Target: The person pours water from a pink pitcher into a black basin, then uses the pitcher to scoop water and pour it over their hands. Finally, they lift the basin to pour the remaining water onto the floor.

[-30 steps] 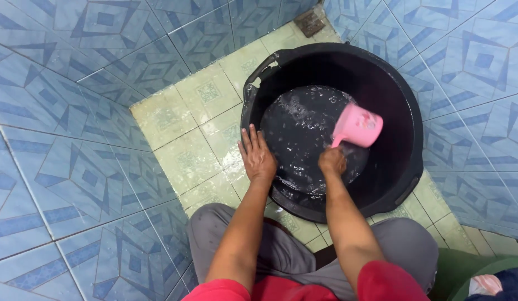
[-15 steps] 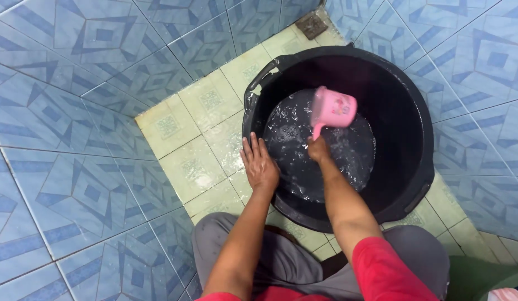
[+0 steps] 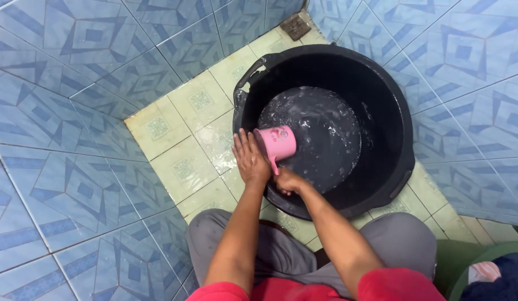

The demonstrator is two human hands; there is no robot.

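While the left hand (image 3: 250,159) rests flat on the tub's near rim, the right hand (image 3: 288,181) grips a pink scoop (image 3: 276,142) by its handle.

Fingers of the left hand lie spread and hold nothing; the right hand is closed round the handle. From that fist the scoop points to about 11 o'clock, its handle running along that line, its cup just beside the left hand's fingertips and inside the black tub (image 3: 381,83), over shallow soapy water (image 3: 320,134) at 2 o'clock.
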